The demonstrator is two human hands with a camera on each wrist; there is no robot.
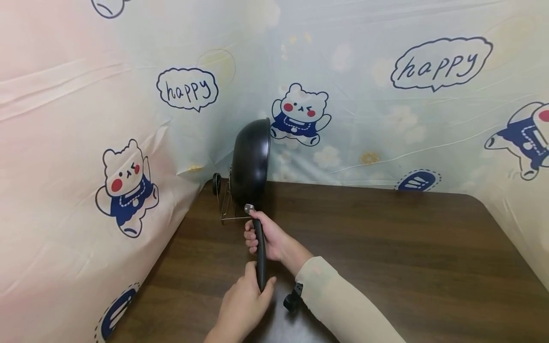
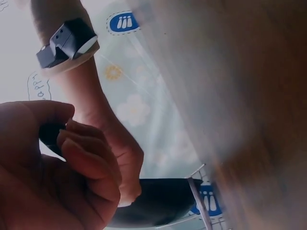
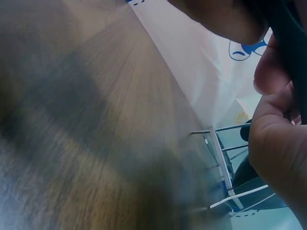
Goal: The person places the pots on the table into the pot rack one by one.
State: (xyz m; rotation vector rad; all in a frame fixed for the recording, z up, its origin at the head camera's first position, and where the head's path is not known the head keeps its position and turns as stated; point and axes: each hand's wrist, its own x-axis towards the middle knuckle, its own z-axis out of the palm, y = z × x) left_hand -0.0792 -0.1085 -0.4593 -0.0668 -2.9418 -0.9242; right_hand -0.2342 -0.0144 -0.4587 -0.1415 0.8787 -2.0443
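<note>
In the head view, a black wok (image 1: pixel 250 162) stands tilted on its side in a wire rack (image 1: pixel 235 218) at the table's far left corner. Its long black handle (image 1: pixel 260 252) points towards me. My right hand (image 1: pixel 272 236) grips that handle just below its metal fitting (image 1: pixel 249 208), with the fingers curled round it. Nearer to me, my left hand (image 1: pixel 246 300) holds the handle's end between thumb and fingers. The left wrist view shows the left hand's fingers curled round the dark handle end. The wok's inside is turned away from view.
A round black knob (image 1: pixel 216 183) sits at the rack's left side; what it belongs to is mostly hidden. The brown wooden table (image 1: pixel 386 257) stretches to the right. Printed cloth (image 1: pixel 364 119) hangs close behind the table and along its left side.
</note>
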